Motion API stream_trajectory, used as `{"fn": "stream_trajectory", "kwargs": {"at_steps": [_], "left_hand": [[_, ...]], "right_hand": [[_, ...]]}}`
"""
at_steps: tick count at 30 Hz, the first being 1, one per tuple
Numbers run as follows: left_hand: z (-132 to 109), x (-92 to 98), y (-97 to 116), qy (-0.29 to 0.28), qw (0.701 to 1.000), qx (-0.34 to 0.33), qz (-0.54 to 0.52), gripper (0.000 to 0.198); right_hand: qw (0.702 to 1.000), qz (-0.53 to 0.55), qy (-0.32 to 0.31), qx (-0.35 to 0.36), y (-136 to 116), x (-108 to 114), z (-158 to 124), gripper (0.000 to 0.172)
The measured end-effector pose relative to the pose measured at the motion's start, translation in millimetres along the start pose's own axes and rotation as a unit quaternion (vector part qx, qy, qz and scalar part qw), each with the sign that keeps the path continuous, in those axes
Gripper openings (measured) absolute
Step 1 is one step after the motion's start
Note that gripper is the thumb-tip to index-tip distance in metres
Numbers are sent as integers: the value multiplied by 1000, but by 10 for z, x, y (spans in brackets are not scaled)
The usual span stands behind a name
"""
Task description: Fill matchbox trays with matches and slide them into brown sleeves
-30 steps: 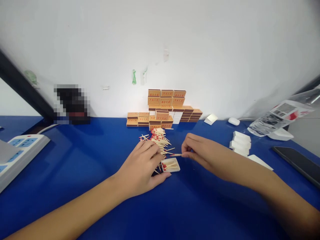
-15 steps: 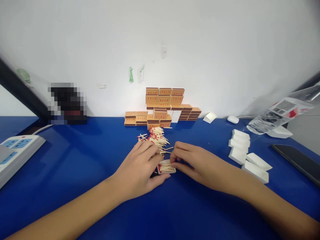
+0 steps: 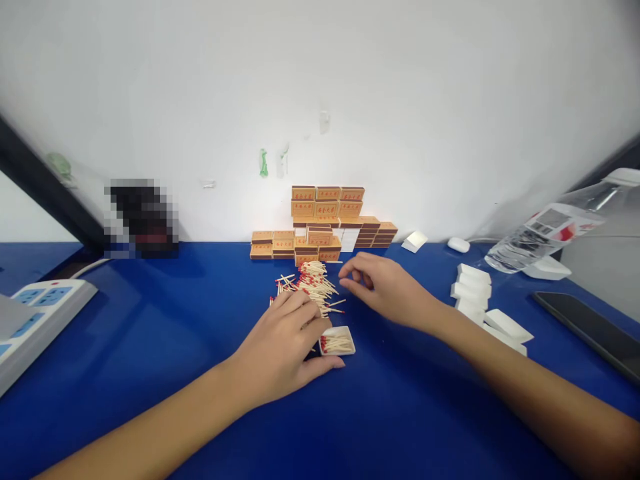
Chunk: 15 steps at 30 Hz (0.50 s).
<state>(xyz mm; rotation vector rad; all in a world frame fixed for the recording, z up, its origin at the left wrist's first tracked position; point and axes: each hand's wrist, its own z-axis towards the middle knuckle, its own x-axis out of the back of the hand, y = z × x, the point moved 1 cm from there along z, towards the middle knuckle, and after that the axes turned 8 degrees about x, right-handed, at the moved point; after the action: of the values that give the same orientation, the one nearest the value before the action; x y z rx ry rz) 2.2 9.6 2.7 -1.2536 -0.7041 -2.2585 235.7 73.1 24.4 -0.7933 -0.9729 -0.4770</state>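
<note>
White matchbox tray [image 3: 345, 331] holds red-tipped matches [image 3: 337, 344]; left hand [image 3: 283, 350] straddles its left end, can't tell if fingers clamp. Blue tabletop [image 3: 400, 393] stretches open ahead of and right of tray; match pile [image 3: 317, 283] just behind it. Right hand [image 3: 385, 283], at tray half a second ago, now behind-right of it, fingertips slightly apart.
</note>
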Motion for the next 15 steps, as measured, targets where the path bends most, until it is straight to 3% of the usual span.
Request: {"fn": "stream_trajectory", "kwargs": {"at_steps": [4, 8, 11, 15], "left_hand": [[8, 21, -14, 13, 1000, 4, 7, 44], [20, 41, -24, 1, 1000, 14, 11, 36], [23, 47, -23, -2, 1000, 14, 5, 30], [15, 49, -30, -3, 1000, 20, -1, 30]], "right_hand": [[998, -29, 8, -52, 411, -126, 347, 10], [998, -15, -14, -60, 551, -144, 413, 23], [998, -3, -32, -58, 453, -31, 268, 22], [997, 30, -59, -45, 47, 163, -47, 22]]}}
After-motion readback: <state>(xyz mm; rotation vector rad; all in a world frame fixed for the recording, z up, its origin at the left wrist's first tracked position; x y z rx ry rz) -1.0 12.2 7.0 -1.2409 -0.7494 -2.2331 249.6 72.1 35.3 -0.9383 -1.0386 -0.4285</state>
